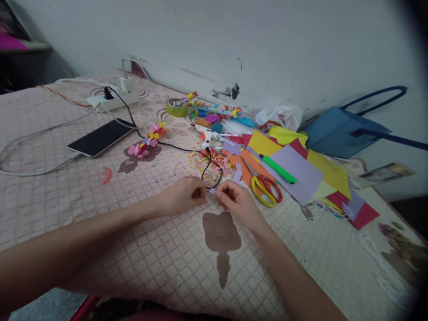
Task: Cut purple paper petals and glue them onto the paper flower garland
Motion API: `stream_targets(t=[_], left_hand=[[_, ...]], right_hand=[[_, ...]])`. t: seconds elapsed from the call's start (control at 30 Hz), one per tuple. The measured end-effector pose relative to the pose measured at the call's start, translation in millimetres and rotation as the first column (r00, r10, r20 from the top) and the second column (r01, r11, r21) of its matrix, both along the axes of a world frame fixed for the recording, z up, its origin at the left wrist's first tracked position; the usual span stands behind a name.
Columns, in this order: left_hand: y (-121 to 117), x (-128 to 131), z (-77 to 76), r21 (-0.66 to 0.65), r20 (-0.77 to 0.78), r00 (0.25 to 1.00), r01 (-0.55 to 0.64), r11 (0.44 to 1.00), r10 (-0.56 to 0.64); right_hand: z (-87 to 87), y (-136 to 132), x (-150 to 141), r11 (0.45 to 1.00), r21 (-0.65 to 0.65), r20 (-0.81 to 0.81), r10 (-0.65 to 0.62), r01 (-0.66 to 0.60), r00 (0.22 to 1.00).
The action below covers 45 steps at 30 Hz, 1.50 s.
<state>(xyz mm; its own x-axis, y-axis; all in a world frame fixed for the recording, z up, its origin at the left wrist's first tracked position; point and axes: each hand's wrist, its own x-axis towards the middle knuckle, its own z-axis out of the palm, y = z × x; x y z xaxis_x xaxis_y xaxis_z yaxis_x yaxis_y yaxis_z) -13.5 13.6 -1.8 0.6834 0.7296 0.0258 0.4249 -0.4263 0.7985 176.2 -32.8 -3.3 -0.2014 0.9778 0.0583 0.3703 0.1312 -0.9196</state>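
Observation:
Above the front part of the cloth-covered table (160,263), my two hands are close together. My right hand (240,205) pinches a small piece of purple paper (212,191) between thumb and fingertips. Just to its left, my left hand (183,196) is curled with its fingertips closed; what they hold, if anything, is hidden. Behind the hands lie colourful paper scraps (220,160) and the looped black cord of a white glue gun (207,137). Scissors (264,191) with yellow and red handles rest beside my right hand, near a purple paper strip (237,173).
Coloured paper sheets (297,169) with a green marker (278,168) spread at right, before a blue bag (346,131). A paper-flower piece (147,141), a phone (102,137) and a power strip (115,101) with trailing cables lie left. Green tape (176,108) sits near the wall.

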Motion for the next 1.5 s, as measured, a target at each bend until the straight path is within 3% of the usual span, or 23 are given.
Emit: stream_targets(t=[0.13, 0.23, 0.4, 0.63, 0.83, 1.17, 1.33, 1.5], left_hand=[[6, 1, -0.1, -0.321, 0.156, 0.986, -0.001, 0.947, 0.054], [7, 2, 1.7, -0.454, 0.222, 0.973, 0.053, 0.890, 0.056], [6, 2, 2.9, -0.487, 0.275, 0.962, 0.139, 0.862, 0.000], [5, 3, -0.9, -0.472, 0.267, 0.964, 0.138, 0.871, -0.008], [4, 4, -1.3, -0.523, 0.228, 0.973, 0.091, 0.847, 0.036], [2, 3, -0.8, -0.449, 0.199, 0.980, 0.118, 0.886, -0.029], [5, 4, -2.2, -0.589, 0.230, 0.973, 0.112, 0.800, 0.033], [9, 4, -1.5, -0.668, 0.229, 0.972, 0.123, 0.734, 0.046]], right_hand=[[10.0, -2, 3, 0.997, -0.023, -0.017, 0.072, -0.072, 0.997], [15.3, -5, 3, 0.991, 0.009, 0.123, 0.130, -0.132, 0.984], [16.1, -7, 1, 0.975, 0.149, 0.388, 0.096, -0.165, 0.916], [13.7, -6, 0, 0.967, 0.197, 0.486, 0.049, -0.164, 0.872], [12.7, -6, -2, 0.975, 0.184, 0.461, 0.026, -0.124, 0.887], [10.5, -7, -4, 0.970, 0.222, 0.434, -0.008, -0.098, 0.901], [11.1, -8, -5, 0.999, 0.042, 0.101, 0.024, -0.028, 0.995], [10.0, -6, -5, 0.996, -0.084, -0.087, 0.024, -0.031, 0.996]])
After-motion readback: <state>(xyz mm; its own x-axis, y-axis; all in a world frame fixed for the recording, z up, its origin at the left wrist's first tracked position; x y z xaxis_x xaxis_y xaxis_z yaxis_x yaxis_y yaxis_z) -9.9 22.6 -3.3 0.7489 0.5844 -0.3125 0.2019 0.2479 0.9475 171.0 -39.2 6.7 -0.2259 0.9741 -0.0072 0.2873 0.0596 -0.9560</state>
